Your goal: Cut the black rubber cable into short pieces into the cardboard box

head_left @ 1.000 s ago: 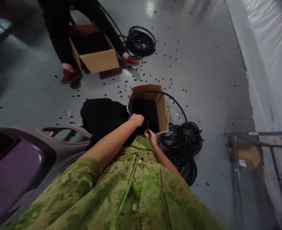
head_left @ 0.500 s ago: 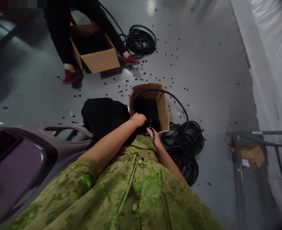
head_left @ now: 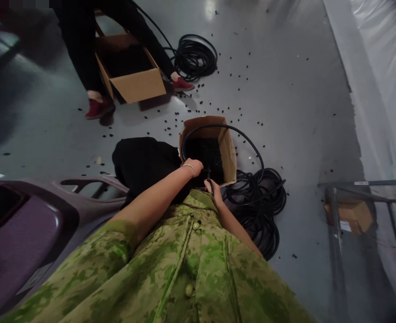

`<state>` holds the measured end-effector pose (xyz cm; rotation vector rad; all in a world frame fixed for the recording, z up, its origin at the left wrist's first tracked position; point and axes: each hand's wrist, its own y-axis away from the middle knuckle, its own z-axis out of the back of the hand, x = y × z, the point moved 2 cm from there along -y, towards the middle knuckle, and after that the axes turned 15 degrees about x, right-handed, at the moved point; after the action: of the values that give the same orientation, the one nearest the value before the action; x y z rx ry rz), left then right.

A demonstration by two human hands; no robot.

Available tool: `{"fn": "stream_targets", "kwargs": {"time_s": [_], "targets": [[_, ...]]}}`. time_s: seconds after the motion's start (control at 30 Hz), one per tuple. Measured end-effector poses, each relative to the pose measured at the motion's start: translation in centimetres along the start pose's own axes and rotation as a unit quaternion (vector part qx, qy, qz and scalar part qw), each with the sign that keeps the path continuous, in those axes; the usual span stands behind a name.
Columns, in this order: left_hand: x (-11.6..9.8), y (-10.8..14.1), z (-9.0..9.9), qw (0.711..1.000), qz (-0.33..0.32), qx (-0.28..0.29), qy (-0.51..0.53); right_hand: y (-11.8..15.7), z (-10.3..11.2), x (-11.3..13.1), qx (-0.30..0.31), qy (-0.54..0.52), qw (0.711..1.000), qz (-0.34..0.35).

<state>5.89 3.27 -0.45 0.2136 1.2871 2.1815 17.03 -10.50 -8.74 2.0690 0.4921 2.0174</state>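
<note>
My left hand [head_left: 195, 166], with a thin bracelet at the wrist, is closed round the end of a black hose [head_left: 238, 131]. From that hand the hose arches over a cardboard box [head_left: 229, 157] and runs down to a loose coil. Close by, my right hand [head_left: 217, 192] grips dark-handled scissors [head_left: 211, 185], their narrow blades pointing up beside the hose end. Whether the blades touch the hose is too small to tell. Many small black pieces [head_left: 206, 150] lie in the box below both hands.
The coiled hose [head_left: 271, 193] lies right of the box. Ahead, a person in red shoes [head_left: 98, 107] straddles another cardboard box [head_left: 139, 87], with a second coil [head_left: 198, 56] alongside. Black bits dot the floor. A purple chair [head_left: 26, 242] with a phone stands left; a metal frame [head_left: 369, 184] is at right.
The scissors have turned slightly in my right hand, and their blades look closer together. My left hand keeps its grip on the hose. The whole view has shifted a little.
</note>
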Motion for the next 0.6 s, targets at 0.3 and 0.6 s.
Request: {"fn": "stream_targets", "kwargs": {"time_s": [0.3,0.6], "targets": [[0.5,-1.0,-0.5,1.0,0.011,0.0,0.0,-1.0,-0.2,-1.9,-0.051,0.093,0.994,-0.016],[0.3,-1.1,-0.3,1.0,0.026,0.003,0.004,-1.2,0.0,-2.3,-0.042,0.184,0.982,-0.024]]}}
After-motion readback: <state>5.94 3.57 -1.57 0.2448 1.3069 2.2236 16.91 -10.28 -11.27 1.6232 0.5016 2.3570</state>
